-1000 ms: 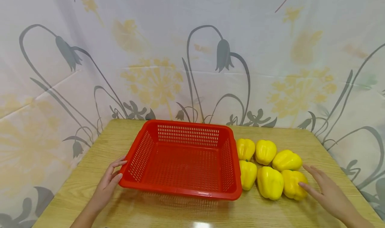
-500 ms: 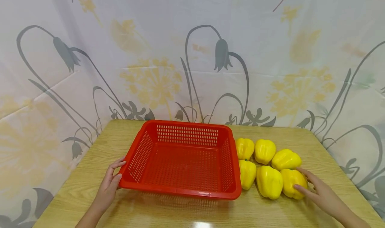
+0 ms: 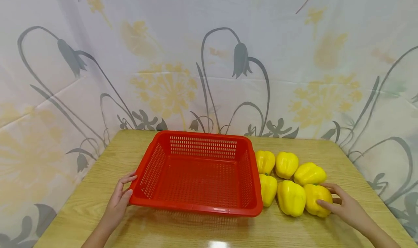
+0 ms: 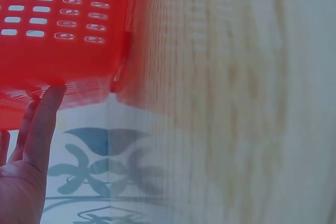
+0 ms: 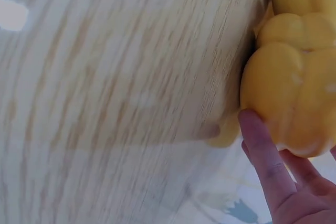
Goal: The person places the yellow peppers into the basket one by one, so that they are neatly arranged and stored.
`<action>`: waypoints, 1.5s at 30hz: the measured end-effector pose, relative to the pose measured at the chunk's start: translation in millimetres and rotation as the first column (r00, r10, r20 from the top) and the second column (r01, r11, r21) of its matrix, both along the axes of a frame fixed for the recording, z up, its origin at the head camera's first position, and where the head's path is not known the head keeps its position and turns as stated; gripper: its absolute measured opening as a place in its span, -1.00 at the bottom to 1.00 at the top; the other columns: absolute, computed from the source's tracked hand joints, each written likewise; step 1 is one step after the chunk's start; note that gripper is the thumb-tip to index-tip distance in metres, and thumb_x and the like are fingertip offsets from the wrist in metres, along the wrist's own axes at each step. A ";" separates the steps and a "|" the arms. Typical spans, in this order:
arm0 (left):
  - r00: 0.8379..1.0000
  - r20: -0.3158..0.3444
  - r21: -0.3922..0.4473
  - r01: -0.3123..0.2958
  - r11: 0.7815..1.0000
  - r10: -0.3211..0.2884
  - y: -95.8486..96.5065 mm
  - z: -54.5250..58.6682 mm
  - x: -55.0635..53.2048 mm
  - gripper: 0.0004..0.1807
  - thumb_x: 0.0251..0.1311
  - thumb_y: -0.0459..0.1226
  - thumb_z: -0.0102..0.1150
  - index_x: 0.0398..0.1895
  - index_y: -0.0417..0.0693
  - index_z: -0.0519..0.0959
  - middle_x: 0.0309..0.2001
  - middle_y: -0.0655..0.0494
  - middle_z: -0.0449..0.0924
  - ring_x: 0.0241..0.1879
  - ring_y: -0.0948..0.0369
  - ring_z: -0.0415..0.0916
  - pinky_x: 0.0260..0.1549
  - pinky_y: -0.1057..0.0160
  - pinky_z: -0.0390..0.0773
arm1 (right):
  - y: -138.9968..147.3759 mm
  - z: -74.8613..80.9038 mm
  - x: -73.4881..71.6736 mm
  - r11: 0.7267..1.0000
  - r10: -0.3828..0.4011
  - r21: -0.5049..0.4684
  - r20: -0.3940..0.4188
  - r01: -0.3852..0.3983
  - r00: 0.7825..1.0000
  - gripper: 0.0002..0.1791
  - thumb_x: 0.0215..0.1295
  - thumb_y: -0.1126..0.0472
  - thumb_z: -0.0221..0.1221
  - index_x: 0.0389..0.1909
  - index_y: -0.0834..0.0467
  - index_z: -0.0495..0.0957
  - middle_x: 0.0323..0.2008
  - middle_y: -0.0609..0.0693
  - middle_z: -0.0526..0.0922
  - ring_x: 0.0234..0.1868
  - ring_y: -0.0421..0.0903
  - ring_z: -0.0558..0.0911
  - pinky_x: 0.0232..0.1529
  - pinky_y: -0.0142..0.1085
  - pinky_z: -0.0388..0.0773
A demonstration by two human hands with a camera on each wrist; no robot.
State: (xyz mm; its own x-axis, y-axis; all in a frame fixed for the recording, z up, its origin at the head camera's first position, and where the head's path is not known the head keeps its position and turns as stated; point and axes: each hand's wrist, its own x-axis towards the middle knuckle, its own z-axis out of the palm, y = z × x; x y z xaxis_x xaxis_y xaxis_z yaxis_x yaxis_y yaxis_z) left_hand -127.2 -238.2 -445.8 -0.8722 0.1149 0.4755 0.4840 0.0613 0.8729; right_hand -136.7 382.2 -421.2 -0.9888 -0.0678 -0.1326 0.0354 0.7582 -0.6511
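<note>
A large red plastic basket [image 3: 196, 210] with slotted walls stands on the wooden table, its inside bare. My left hand [image 3: 117, 199] holds its left rim, fingertips and thumb at the edge. In the left wrist view the left thumb [image 4: 44, 129] meets the underside of the red rim. To the right of the basket lie several yellow bell peppers [image 3: 291, 199]. My right hand [image 3: 346, 206] grips the nearest right one, a bell pepper [image 3: 316, 200], thumb on the near side and fingers round the far side. That pepper [image 5: 289, 93] fills the right side of the right wrist view.
Two bell peppers, one at the back [image 3: 265, 162] and one in front [image 3: 268, 190], sit close against the basket's right wall. The wooden table [image 3: 183, 233] ends at a flower-patterned curtain [image 3: 163, 59] behind and at both sides.
My right hand has moved left onto the nearest right bell pepper and its thumb and fingers have come round it. The left hand stays at the basket rim; the basket has not moved.
</note>
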 end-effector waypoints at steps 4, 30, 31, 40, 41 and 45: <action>1.000 0.005 0.002 0.005 1.000 -0.005 0.5 0.9 -0.8 -0.68 0.34 -0.55 -0.37 0.13 -0.46 0.15 0.29 0.16 0.10 0.03 0.38 0.41 -0.26 0.35 0.57 | 0.9 0.8 -2.1 1.000 -0.023 0.003 0.021 0.023 1.000 -0.30 0.29 -0.02 0.13 0.26 0.31 0.12 0.14 0.57 0.16 -0.04 0.39 0.45 -0.29 -0.07 0.58; 1.000 0.013 0.020 0.016 1.000 -0.016 1.4 0.1 -1.8 -0.68 0.34 -0.55 -0.37 0.13 -0.42 0.17 0.27 0.13 0.11 -0.02 0.35 0.46 -0.31 0.32 0.59 | -11.5 21.1 0.7 0.996 -0.080 -0.036 -0.059 0.078 0.995 -0.28 0.29 0.01 0.13 0.27 0.36 0.09 0.12 0.54 0.20 -0.02 0.41 0.43 -0.36 -0.21 0.58; 1.000 0.014 0.019 0.016 1.000 -0.016 1.4 0.0 -1.7 -0.68 0.34 -0.55 -0.37 0.13 -0.43 0.17 0.27 0.12 0.11 -0.02 0.35 0.46 -0.31 0.33 0.59 | -12.0 22.8 0.6 0.996 -0.082 -0.037 -0.062 0.080 0.995 -0.28 0.29 0.01 0.13 0.27 0.36 0.09 0.12 0.54 0.20 -0.02 0.42 0.43 -0.35 -0.19 0.58; 1.000 0.012 0.019 0.014 1.000 -0.014 0.7 0.1 -2.3 -0.68 0.34 -0.55 -0.37 0.13 -0.43 0.17 0.28 0.05 0.09 -0.02 0.35 0.46 -0.30 0.34 0.59 | -16.6 34.3 -1.0 0.994 -0.099 -0.063 -0.104 0.093 0.990 -0.28 0.29 0.02 0.13 0.28 0.35 0.08 0.12 0.50 0.21 0.00 0.41 0.41 -0.37 -0.26 0.57; 1.000 0.010 0.022 0.016 1.000 -0.016 0.5 0.1 -2.1 -0.68 0.34 -0.55 -0.38 0.13 -0.44 0.17 0.28 0.06 0.09 -0.02 0.35 0.46 -0.30 0.34 0.59 | -17.4 35.3 -1.4 0.994 -0.099 -0.065 -0.109 0.093 0.989 -0.28 0.29 0.02 0.13 0.28 0.35 0.08 0.12 0.49 0.22 0.00 0.41 0.42 -0.38 -0.27 0.57; 1.000 0.008 0.035 0.012 0.999 -0.012 -0.2 0.2 -1.2 -0.68 0.33 -0.56 -0.37 0.12 -0.43 0.18 0.27 0.11 0.12 -0.03 0.35 0.47 -0.32 0.34 0.59 | -22.0 39.4 -4.0 0.993 -0.095 -0.078 -0.120 0.086 0.988 -0.28 0.30 0.02 0.13 0.29 0.34 0.09 0.14 0.49 0.21 -0.01 0.40 0.43 -0.37 -0.28 0.57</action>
State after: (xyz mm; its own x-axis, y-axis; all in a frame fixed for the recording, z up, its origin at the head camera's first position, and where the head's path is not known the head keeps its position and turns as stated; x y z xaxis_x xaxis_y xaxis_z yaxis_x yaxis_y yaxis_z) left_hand -128.4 -238.4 -445.6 -0.8745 0.1089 0.4726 0.4777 0.0254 0.8781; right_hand -140.7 360.3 -381.9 -0.9998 0.0180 -0.0072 0.0178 0.7065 -0.7075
